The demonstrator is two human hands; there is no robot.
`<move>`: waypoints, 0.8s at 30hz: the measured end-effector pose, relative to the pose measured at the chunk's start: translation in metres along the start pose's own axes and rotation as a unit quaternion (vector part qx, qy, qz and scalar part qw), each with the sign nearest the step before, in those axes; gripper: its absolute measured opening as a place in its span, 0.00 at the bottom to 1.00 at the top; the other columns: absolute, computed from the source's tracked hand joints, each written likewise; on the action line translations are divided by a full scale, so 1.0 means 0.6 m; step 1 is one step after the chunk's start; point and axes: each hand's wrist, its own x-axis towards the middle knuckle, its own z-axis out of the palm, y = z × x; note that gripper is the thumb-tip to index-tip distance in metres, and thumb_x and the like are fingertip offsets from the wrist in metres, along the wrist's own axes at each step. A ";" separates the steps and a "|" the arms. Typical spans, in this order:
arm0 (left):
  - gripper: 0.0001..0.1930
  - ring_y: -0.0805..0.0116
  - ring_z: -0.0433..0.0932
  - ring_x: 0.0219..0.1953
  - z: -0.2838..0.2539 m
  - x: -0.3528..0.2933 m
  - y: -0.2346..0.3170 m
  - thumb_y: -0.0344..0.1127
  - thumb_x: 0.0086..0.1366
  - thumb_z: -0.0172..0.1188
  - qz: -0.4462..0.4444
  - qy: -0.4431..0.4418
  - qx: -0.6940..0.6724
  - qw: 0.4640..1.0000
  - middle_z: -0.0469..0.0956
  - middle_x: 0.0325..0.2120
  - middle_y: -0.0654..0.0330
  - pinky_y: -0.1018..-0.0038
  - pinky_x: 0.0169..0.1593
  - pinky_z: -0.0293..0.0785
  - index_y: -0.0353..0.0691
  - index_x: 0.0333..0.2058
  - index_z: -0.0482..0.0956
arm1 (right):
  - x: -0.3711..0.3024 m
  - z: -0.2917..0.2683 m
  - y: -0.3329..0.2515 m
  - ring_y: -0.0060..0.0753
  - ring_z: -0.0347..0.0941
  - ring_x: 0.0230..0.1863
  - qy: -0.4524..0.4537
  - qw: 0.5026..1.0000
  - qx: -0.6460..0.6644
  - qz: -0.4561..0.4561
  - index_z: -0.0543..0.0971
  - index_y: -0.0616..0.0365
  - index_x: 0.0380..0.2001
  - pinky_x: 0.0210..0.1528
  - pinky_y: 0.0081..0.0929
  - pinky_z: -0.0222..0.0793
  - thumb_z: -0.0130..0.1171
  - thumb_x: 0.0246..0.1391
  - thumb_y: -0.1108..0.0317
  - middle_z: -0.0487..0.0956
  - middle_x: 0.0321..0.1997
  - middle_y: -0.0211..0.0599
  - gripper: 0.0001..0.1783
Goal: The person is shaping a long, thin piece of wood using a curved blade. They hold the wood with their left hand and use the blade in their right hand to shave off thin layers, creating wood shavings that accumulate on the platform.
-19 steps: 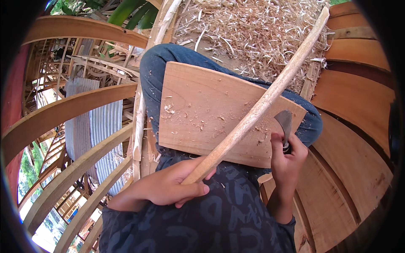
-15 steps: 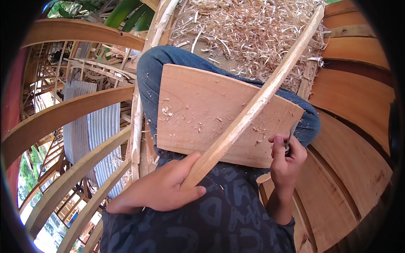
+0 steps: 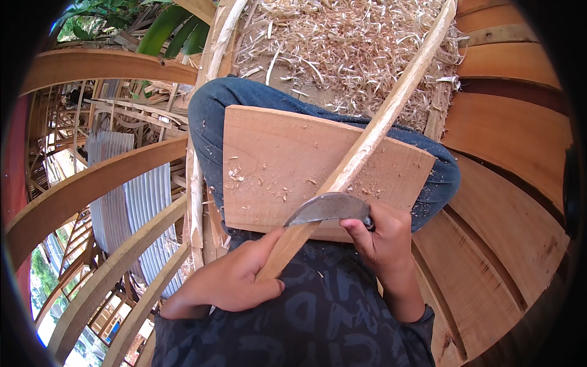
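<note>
A long, pale wooden stick [image 3: 382, 125] slants from my lap up to the far right, its surface roughly shaved. My left hand [image 3: 241, 274] is wrapped round its near end. In my right hand [image 3: 386, 237] is a curved knife [image 3: 327, 208] with a broad grey blade. That blade lies across the stick just ahead of my left hand, its tip close to the left thumb. Beneath the stick a flat wooden board [image 3: 275, 156] rests over my crossed legs, dotted with small shavings. My right fingers hide most of the knife's handle.
Curly wood shavings [image 3: 348, 55] cover the floor ahead. Curved wooden ribs [image 3: 98, 174] rise at my left, with corrugated metal sheets [image 3: 147, 196] beyond them. Wide planks [image 3: 489, 244] form a curved wall close on my right. Green leaves [image 3: 174, 33] hang at the far left.
My right hand has brought the knife inward and left, from beside the board's right edge onto the stick. My left hand keeps its grip. The whole view has shifted slightly.
</note>
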 end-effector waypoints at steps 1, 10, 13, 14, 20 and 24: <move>0.34 0.65 0.72 0.33 -0.001 0.000 0.000 0.29 0.50 0.53 -0.005 -0.012 -0.016 1.000 0.72 0.29 0.50 0.72 0.38 0.68 0.29 0.57 0.55 | 0.005 -0.001 -0.002 0.49 0.67 0.15 0.011 1.000 -0.015 0.015 0.68 0.63 0.13 0.17 0.36 0.60 0.65 0.44 0.48 0.68 0.13 0.47 0.29; 0.24 0.81 0.59 0.19 -0.008 0.011 0.004 0.19 0.47 0.46 -0.072 -0.076 -0.139 0.985 0.59 0.26 0.65 0.82 0.18 0.53 0.37 0.46 0.58 | 0.027 -0.014 -0.001 0.50 0.69 0.14 0.011 0.998 -0.065 0.012 0.69 0.61 0.11 0.16 0.36 0.62 0.64 0.45 0.46 0.68 0.10 0.47 0.29; 0.23 0.81 0.58 0.17 -0.015 0.009 -0.001 0.19 0.47 0.46 -0.075 -0.082 -0.147 0.983 0.59 0.26 0.65 0.82 0.17 0.53 0.37 0.45 0.58 | 0.041 -0.015 0.018 0.50 0.69 0.13 0.028 0.993 -0.083 0.079 0.69 0.61 0.10 0.15 0.36 0.61 0.64 0.44 0.45 0.68 0.09 0.48 0.30; 0.22 0.81 0.58 0.17 -0.017 0.010 -0.005 0.19 0.47 0.46 -0.069 -0.089 -0.141 0.984 0.59 0.26 0.65 0.82 0.16 0.53 0.37 0.45 0.58 | 0.044 -0.017 0.021 0.50 0.69 0.13 0.028 0.993 -0.081 0.082 0.69 0.61 0.09 0.15 0.36 0.61 0.64 0.44 0.45 0.68 0.09 0.48 0.30; 0.25 0.81 0.58 0.16 -0.023 0.016 -0.004 0.19 0.48 0.46 -0.061 -0.097 -0.143 0.983 0.58 0.23 0.66 0.82 0.17 0.53 0.35 0.48 0.56 | 0.044 -0.007 -0.025 0.49 0.69 0.13 -0.036 0.997 -0.054 -0.052 0.67 0.62 0.08 0.14 0.35 0.61 0.65 0.41 0.43 0.66 0.08 0.46 0.32; 0.28 0.81 0.58 0.17 -0.022 0.019 -0.031 0.19 0.49 0.47 -0.014 -0.106 -0.140 0.984 0.58 0.23 0.66 0.82 0.17 0.53 0.34 0.52 0.55 | 0.071 -0.026 0.037 0.47 0.68 0.13 0.008 0.991 -0.131 0.038 0.66 0.61 0.09 0.15 0.33 0.60 0.64 0.40 0.41 0.66 0.09 0.44 0.33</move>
